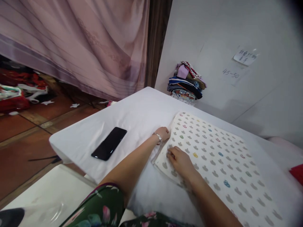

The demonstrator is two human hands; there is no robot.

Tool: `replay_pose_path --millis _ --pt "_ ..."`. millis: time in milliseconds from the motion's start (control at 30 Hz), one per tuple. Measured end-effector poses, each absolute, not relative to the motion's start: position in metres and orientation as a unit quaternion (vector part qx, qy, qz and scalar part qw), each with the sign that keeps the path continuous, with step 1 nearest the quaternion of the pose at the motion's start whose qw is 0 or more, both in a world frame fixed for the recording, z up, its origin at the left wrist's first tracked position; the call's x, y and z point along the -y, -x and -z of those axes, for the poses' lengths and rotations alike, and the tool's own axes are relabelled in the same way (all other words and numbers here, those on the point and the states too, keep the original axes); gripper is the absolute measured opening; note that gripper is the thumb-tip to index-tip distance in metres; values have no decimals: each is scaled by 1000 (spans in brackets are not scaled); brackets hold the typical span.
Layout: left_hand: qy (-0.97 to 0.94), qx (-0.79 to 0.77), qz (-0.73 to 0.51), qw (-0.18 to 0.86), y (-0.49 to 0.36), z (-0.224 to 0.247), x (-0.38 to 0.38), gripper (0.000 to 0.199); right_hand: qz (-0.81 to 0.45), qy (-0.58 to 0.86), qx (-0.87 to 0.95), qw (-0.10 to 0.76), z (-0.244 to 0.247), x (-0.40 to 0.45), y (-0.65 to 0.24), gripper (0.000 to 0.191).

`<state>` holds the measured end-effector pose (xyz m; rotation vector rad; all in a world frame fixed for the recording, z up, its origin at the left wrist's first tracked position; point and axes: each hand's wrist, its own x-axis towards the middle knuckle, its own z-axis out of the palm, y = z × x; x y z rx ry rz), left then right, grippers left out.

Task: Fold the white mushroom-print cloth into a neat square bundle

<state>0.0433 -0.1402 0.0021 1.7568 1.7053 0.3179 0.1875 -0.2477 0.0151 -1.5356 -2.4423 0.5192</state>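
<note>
A white cloth (205,148) printed with grey bunny heads and a few coloured ones lies spread over the white-covered table, its near-left edge layered. My left hand (163,134), with a bracelet at the wrist, is closed on the cloth's left edge; its fingertips are partly hidden. Just nearer to me, my right hand (181,160) rests on the printed side close to the same edge. Its thumb and fingers are curled together, pinching the fabric there.
A black phone (109,143) lies on the white table (139,107) to the left. Folded clothes (186,83) are stacked at the back against the wall. A pink curtain (94,44) hangs behind, a white stool (52,189) stands at lower left, and something red (297,174) is at far right.
</note>
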Motion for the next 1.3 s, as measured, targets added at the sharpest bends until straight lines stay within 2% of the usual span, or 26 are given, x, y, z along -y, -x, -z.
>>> replay_pose_path --millis 100,367,600,933,1133,1300 --pt "-683 -628 -83 364 -39 -8 144 15 -182 518 828 115 -13 258 -188 24" --pt "-706 -585 -17 399 -29 -23 170 13 -231 463 843 148 -16 286 -201 20" --pt "-684 -618 -21 387 -20 -19 179 14 -231 456 835 203 -7 298 -213 21" --pt "-658 -626 -56 414 -14 -14 210 15 -195 456 847 192 4 302 -214 25" --pt "-659 -639 -46 393 -9 -14 235 11 -179 442 856 200 6 304 -211 24" --pt "-645 -668 -48 369 -8 -14 247 16 -173 427 864 205 7 305 -211 25"
